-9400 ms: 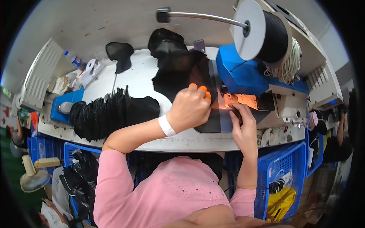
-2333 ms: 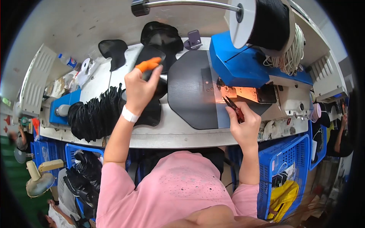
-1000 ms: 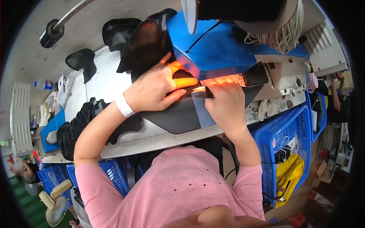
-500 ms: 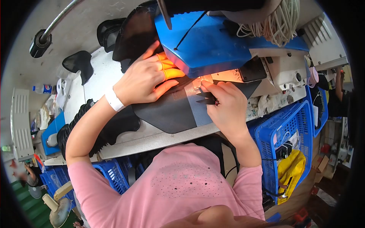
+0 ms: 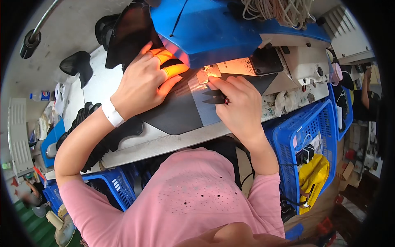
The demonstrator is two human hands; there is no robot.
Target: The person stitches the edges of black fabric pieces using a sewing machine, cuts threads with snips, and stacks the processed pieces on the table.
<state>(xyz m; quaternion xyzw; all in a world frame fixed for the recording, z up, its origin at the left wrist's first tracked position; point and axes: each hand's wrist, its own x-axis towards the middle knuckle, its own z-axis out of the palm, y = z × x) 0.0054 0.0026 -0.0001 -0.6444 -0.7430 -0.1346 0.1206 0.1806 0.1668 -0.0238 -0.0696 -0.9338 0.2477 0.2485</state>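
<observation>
My left hand [image 5: 142, 82], with yellow finger covers on some fingers, has its fingers stretched over dark sheet material beside the blue sewing machine head [image 5: 205, 37]. Under the warm light, the tips of my right hand [image 5: 242, 103] are at the small metal plate [image 5: 209, 74] near the needle area. Dark thread snips [image 5: 212, 97] are held in my right hand, blades pointing left. A flat dark grey piece [image 5: 168, 119] with a bluish strip [image 5: 209, 113] lies under both hands. The machine head hides the needle.
A black phone-like object [image 5: 266, 61] lies right of the lit area. Black cut pieces [image 5: 78, 66] and a gathered black stack [image 5: 88, 123] are on the left. Blue baskets [image 5: 304, 136] stand at the right, one holding a yellow bag [image 5: 314, 181]. White cords [image 5: 284, 12] hang above.
The whole view has shifted, so the machine and table sit higher and further left. Both hands stay by the machine head, and the snips remain in my right hand.
</observation>
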